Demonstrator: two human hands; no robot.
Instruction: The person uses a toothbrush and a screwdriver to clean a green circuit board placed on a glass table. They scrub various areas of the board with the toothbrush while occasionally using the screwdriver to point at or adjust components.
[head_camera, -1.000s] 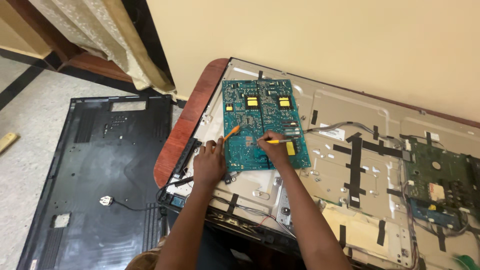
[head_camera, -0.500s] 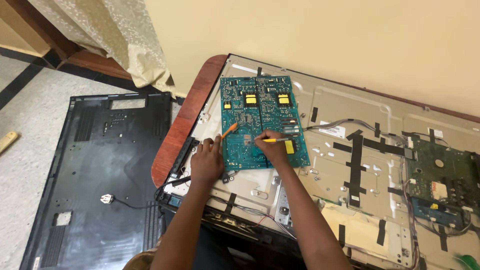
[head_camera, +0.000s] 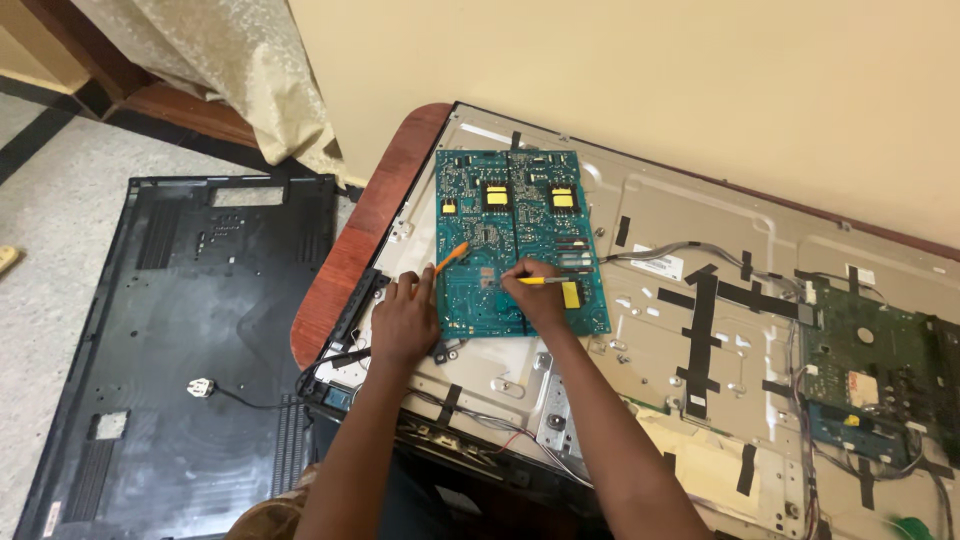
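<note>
The teal circuit board (head_camera: 515, 240) lies flat on the left portion of the metal back panel (head_camera: 680, 330) of an opened flat-screen set, solder side up, with several yellow rectangular patches on its surface. The left hand (head_camera: 405, 322) rests at the board's lower left edge, fingers curled around the handle of an orange-tipped tool (head_camera: 450, 257); the tool's tip lies on the board surface. The right hand (head_camera: 537, 295) rests on the lower middle of the board, fingers pinched on a thin yellow-handled tool (head_camera: 530, 281) that points left across the board. Both forearms extend from the bottom of the view.

The back panel carries strips of black tape (head_camera: 700, 340) and a grey cable (head_camera: 650, 252) running right from the board. A second, green circuit board (head_camera: 875, 365) sits at the panel's right end, well apart from the hands. The set lies on a reddish wooden table (head_camera: 350, 260) against a cream wall (head_camera: 650, 70). On the speckled floor to the left lies the black plastic rear cover (head_camera: 170, 330), with a small white plug (head_camera: 200, 387) on it. A pale curtain (head_camera: 230, 70) hangs at the upper left.
</note>
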